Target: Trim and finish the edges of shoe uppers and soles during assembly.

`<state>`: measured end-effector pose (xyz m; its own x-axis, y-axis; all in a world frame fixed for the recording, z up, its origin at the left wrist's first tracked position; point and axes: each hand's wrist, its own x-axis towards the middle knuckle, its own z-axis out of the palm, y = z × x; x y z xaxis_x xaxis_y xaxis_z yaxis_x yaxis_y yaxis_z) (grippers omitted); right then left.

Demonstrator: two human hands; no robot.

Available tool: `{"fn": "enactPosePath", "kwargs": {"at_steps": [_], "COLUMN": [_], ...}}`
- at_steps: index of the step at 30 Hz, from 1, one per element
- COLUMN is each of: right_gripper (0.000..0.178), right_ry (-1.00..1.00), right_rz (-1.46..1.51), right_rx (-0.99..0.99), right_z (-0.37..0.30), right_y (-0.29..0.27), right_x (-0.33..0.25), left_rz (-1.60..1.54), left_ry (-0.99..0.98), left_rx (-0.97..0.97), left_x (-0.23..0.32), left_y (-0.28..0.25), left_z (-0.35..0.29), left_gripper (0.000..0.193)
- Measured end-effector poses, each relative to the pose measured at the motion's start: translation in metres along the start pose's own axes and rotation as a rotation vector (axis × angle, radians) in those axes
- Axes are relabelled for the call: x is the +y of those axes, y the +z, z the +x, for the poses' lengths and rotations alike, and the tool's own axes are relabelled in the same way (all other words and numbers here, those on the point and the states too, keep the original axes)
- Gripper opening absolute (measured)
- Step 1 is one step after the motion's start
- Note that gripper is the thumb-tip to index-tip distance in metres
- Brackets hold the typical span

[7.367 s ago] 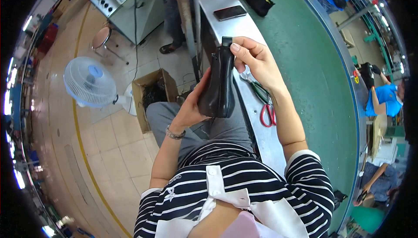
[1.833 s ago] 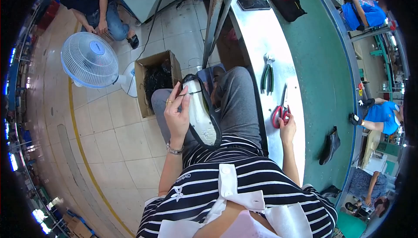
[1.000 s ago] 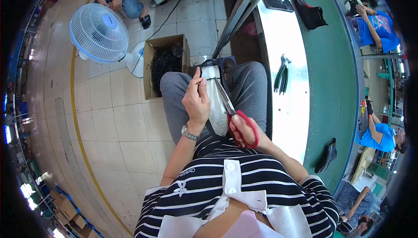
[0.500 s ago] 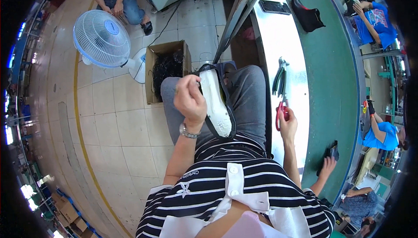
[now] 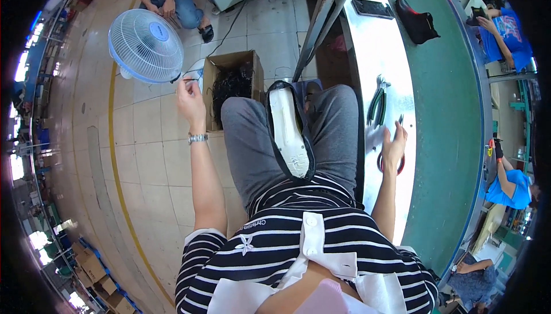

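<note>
The worktop (image 5: 376,50) carries the step in hand: the scissors (image 5: 400,165) are best left flat there, blades pointing away. The fan (image 5: 146,44), just beside the left hand (image 5: 191,104), may crowd its path. Near both stands the carton (image 5: 257,77). The black shoe (image 5: 290,133) lies sole-up between the thighs (image 5: 245,147), best kept level. Pliers (image 5: 377,105) lie near the right hand (image 5: 393,148), its fingers spread over the scissors. Whether the left fingers pinch the thin dark strand (image 5: 190,80), one cannot tell.

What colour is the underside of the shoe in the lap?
The shoe's underside is white, best seen in the head view.
</note>
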<state>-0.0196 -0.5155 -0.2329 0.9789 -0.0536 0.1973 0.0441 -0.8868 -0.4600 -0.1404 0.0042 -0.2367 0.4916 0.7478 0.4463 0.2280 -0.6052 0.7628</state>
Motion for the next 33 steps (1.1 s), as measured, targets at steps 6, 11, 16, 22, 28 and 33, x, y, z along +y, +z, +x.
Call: {"fn": "enactPosePath", "kwargs": {"at_steps": [6, 11, 16, 22, 28, 33], "right_gripper": [0.062, 0.065, 0.044, 0.027, 0.028, 0.054], "right_ry": [-0.045, 0.026, 0.242, 0.532, 0.303, 0.129], "right_rz": [-0.102, -0.228, 0.358, 1.216, 0.845, 0.667], "right_rx": [-0.054, -0.074, -0.384, -0.437, -0.754, -1.007], "right_z": [0.062, 0.073, 0.096, 0.072, 0.057, 0.056], "right_y": [0.070, 0.072, 0.055, -0.017, -0.069, -0.082], "right_x": [-0.031, -0.035, -0.015, -0.066, -0.103, -0.120], "left_rz": [0.248, -0.110, 0.012, 0.036, -0.218, -0.079], "left_ry": [-0.277, 0.101, 0.741, 0.641, 0.358, 0.580], "left_rx": [-0.292, -0.242, -0.569, -0.696, -1.159, -0.928], "left_x": [-0.047, 0.088, 0.164, 0.199, 0.193, 0.206], "left_y": [0.004, -0.001, 0.027, 0.100, 0.146, 0.150], "left_z": [-0.035, -0.082, -0.104, -0.094, -0.015, -0.027], "left_gripper": [0.038, 0.043, 0.043, 0.041, 0.046, 0.031]}}
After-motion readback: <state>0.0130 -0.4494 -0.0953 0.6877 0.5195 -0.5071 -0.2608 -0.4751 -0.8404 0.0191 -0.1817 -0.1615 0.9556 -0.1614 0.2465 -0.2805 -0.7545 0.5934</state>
